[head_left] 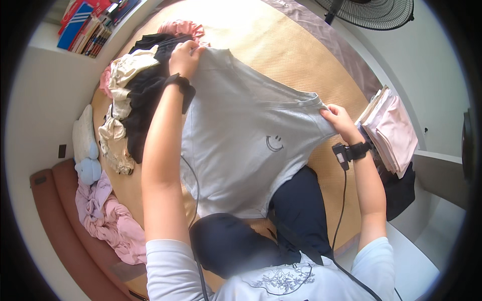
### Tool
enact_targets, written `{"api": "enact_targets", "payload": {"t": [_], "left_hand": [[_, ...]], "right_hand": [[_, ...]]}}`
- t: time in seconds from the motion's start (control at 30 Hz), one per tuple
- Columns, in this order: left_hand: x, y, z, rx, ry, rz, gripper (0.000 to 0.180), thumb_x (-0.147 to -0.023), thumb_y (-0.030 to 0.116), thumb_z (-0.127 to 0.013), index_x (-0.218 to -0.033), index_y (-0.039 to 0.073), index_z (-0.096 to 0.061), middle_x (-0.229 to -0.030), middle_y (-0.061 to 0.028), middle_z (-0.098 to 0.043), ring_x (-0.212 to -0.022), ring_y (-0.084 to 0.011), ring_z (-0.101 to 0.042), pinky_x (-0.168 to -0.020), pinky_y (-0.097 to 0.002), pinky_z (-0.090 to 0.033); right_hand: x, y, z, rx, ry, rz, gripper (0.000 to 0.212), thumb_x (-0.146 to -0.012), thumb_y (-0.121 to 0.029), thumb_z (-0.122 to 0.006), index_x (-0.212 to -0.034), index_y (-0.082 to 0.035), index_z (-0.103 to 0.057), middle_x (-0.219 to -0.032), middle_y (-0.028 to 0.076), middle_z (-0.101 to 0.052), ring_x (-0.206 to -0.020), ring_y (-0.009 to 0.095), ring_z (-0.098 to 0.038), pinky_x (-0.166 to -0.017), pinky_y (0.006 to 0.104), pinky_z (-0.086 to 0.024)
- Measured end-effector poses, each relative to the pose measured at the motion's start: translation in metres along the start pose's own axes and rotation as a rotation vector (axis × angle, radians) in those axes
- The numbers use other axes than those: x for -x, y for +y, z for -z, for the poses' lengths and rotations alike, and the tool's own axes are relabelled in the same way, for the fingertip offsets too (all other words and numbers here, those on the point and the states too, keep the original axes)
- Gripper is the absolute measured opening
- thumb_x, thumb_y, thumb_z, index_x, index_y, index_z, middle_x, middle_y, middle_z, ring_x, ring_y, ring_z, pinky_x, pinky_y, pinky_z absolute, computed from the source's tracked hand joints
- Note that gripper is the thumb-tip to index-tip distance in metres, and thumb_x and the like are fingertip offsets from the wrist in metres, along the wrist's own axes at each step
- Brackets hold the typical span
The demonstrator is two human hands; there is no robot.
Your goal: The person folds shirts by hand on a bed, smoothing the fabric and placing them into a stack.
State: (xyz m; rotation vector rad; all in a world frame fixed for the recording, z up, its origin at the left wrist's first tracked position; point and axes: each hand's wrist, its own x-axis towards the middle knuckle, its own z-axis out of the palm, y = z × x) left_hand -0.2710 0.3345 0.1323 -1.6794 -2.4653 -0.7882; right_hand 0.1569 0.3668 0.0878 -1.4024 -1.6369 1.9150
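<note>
A light grey T-shirt (231,145) with a small dark smiley print is stretched out in front of me, its neckline toward the upper right. My left hand (185,58) grips it at the far left corner, fingers closed on the cloth. On the right, my right hand (342,122) pinches the shirt near the end of the neckline, thumb on top. The shirt's lower edge hangs close to my knees, partly over my dark trousers (301,200). Both wrists wear black bands with cables.
Left of the shirt lies a heap of black clothes (145,95) and cream clothes (128,67). Folded clothes (391,130) are stacked at the right edge of the woven mat (281,45). Pink bedding (118,226) lies by the brown headboard (65,215). A fan (376,12) stands at the far right.
</note>
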Motion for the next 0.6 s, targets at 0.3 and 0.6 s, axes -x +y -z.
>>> {"api": "enact_targets", "payload": {"t": [0.3,0.6], "left_hand": [[-0.005,0.04,-0.088,-0.054,-0.102,0.148,0.022,-0.076,0.031,-0.061,-0.084,0.011,-0.06,-0.091,-0.0103,-0.059,-0.085,-0.0276,-0.057,-0.074,-0.0372,-0.045],[-0.004,0.064,-0.136,0.08,-0.218,0.235,0.022,-0.079,0.029,-0.058,-0.091,0.011,-0.059,-0.105,-0.016,-0.053,-0.092,-0.033,-0.055,-0.079,-0.0393,-0.044]], "right_hand": [[-0.043,0.053,0.03,0.031,0.213,-0.061,0.018,-0.081,-0.019,-0.058,-0.079,-0.001,-0.059,-0.07,0.0,-0.057,-0.063,0.006,-0.049,-0.057,0.0214,-0.038],[-0.066,0.093,0.066,0.258,0.43,-0.139,0.02,-0.076,-0.02,-0.062,-0.074,0.0,-0.061,-0.065,0.004,-0.059,-0.06,0.01,-0.051,-0.055,0.0268,-0.041]]}}
